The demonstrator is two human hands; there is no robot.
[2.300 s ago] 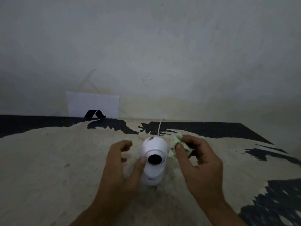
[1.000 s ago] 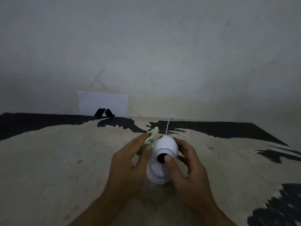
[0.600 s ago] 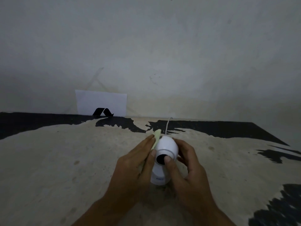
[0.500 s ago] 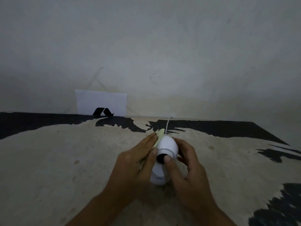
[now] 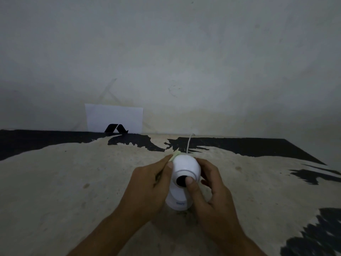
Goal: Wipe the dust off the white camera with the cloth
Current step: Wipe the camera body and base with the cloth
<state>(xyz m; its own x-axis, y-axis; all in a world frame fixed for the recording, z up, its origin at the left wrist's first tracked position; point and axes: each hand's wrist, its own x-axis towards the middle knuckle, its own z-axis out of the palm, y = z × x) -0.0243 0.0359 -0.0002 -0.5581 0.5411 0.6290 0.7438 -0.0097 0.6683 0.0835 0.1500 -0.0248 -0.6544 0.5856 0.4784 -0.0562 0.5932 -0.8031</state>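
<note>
The white camera (image 5: 184, 164) stands upright on the worn table top (image 5: 73, 182), its round head and dark lens facing me. My left hand (image 5: 147, 183) presses a pale green cloth (image 5: 175, 155) against the head's left side; only a tip of the cloth shows above my fingers. My right hand (image 5: 208, 191) grips the head from the right, with its thumb lying across the lens. A thin white cable (image 5: 189, 143) runs from behind the camera toward the wall.
A white card with a black mark (image 5: 114, 118) leans against the wall at the table's back edge, left of centre. The table top is beige with black patches along the back and right side. The wall stands close behind.
The cloth passed from my right hand to my left. My right hand took hold of the camera's head. Over the last half second the left hand slid the cloth slightly up the head's left side.
</note>
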